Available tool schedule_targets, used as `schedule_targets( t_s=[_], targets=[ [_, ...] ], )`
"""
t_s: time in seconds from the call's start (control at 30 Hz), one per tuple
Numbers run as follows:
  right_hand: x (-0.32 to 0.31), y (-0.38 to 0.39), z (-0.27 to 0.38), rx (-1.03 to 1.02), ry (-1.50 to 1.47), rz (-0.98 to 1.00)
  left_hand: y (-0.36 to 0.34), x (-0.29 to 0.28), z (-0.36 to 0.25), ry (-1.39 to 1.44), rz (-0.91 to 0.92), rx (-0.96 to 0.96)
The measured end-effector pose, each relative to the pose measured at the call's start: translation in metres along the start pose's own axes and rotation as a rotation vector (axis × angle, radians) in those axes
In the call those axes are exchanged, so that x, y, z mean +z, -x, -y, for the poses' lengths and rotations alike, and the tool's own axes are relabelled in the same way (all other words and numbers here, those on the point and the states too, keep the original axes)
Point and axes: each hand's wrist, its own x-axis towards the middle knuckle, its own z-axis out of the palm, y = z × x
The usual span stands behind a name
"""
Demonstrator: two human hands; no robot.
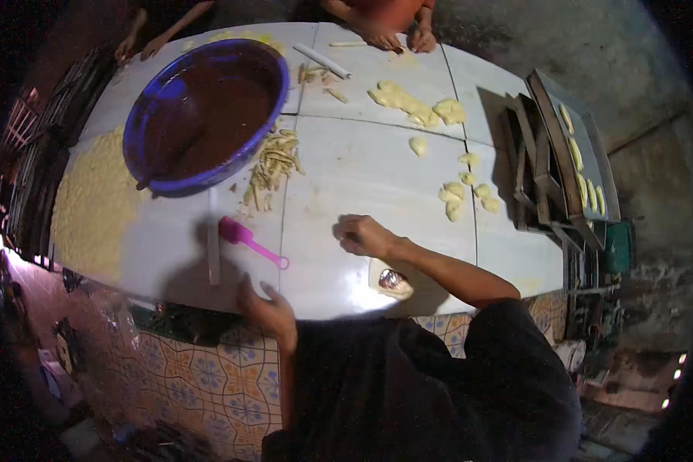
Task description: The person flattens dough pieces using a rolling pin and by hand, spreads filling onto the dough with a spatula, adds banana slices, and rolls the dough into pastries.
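My left hand (pixel 268 309) is over the table's near edge, its thumb apart from the fingers and nothing seen in it. The closest things to it are a pink plastic spatula (pixel 239 233) and a white rod (pixel 213 250), both lying on the table. My right hand (pixel 368 236) rests low over the tabletop with its fingers curled in; whatever they may hold is hidden. Just below my right forearm lies a flat piece of dough (pixel 403 290) with a dark brown filling (pixel 390 279) on it.
A big blue basin (pixel 140 127) of brown paste stands at the left, beside a pale dough sheet (pixel 96 208) and dough strips (pixel 273 163). Dough pieces (pixel 396 98) lie across the table. Trays (pixel 608 169) are stacked at the right. Other people's hands (pixel 396 40) work at the far edge.
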Motion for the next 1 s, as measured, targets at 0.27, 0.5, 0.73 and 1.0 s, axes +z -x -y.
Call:
schedule_targets(
  t_s=[0.27, 0.5, 0.73, 1.0],
  targets=[
    [-0.024, 0.139, 0.035, 0.304, -0.230, -0.046, 0.016, 0.020, -0.072, 0.505, 0.417, 0.379],
    [-0.003, 0.167, 0.044, 0.403, -0.164, -0.416, 0.028, 0.048, -0.126, 0.389, 0.823, 0.699],
    [0.020, 0.174, 0.039, 0.398, -0.259, -0.509, 0.047, 0.048, -0.127, 0.354, 0.814, 0.666],
    [0.035, 0.184, 0.041, 0.387, -0.105, -0.576, 0.054, 0.037, -0.122, 0.459, 0.742, 0.620]
  ],
)
